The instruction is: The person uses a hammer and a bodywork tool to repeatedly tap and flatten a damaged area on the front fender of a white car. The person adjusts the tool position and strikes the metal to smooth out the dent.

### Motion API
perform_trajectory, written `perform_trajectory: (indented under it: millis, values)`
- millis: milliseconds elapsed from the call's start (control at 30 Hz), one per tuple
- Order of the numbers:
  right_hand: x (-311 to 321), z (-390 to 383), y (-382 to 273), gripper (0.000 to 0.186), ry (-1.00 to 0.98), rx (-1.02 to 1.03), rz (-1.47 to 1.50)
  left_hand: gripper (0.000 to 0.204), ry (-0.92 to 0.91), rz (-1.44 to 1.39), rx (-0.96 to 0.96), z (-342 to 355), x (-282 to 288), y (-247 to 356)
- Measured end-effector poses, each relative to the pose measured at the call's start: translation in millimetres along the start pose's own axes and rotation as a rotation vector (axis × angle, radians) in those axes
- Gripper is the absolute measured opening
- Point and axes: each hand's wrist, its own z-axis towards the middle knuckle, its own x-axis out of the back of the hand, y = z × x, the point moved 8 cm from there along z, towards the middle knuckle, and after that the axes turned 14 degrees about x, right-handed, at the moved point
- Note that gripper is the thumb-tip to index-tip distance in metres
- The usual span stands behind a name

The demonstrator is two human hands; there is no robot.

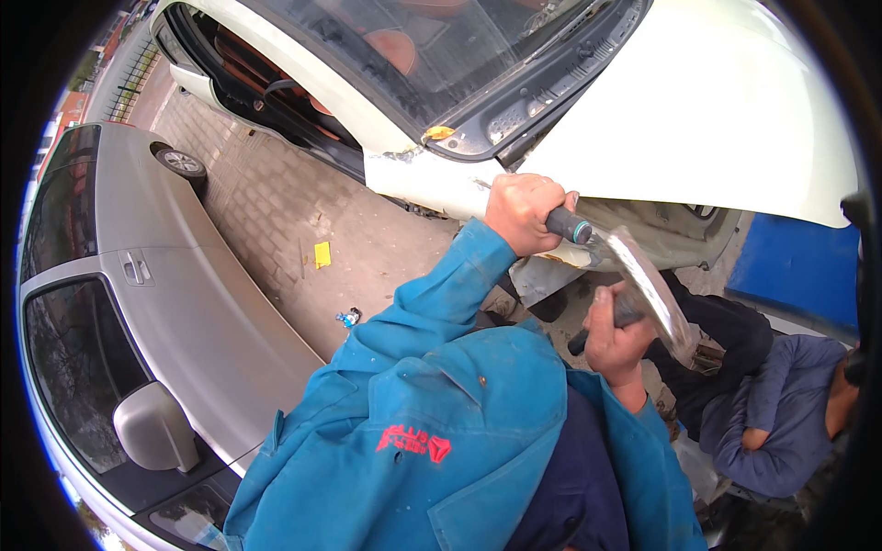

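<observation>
My left hand (525, 213) is closed round a screwdriver (568, 226) with a dark handle and a teal ring at its butt end. Its tip side points toward the white car's (432, 184) edge beside the windscreen base; where it touches is hard to make out. Below and to the right, my right hand (617, 342) grips a hammer (654, 298) by its dark handle. Motion smears the hammer's shiny metal head, which is close to the screwdriver's butt. Under the hood (698, 110), the front fender area is open, with bare metal parts (657, 219) showing.
A silver vehicle (184, 266) with a protruding mirror (156, 425) stands at the left. A yellow piece (322, 254) and a blue-white scrap (348, 318) lie on the paving (266, 202). Close on the right, a person (776, 413) sits with folded arms, near a blue panel (799, 266).
</observation>
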Motion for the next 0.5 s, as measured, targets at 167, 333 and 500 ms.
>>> perform_trajectory:
  millis: [167, 333, 500]
  values:
    - [16.3, -16.1, 10.9, 0.012, 0.164, -0.011, 0.366, 0.036, -0.026, 0.033, 0.001, -1.7, 1.8, -1.6]
    - [41.4, -13.1, 9.3, 0.022, 0.266, 0.029, 0.362, 0.037, -0.021, 0.031, -0.003, 0.5, 0.0, -0.7]
    - [31.3, -7.6, 5.6, 0.021, 0.212, 0.005, 0.308, 0.040, 0.005, 0.011, -0.032, 3.8, 0.0, 3.3]
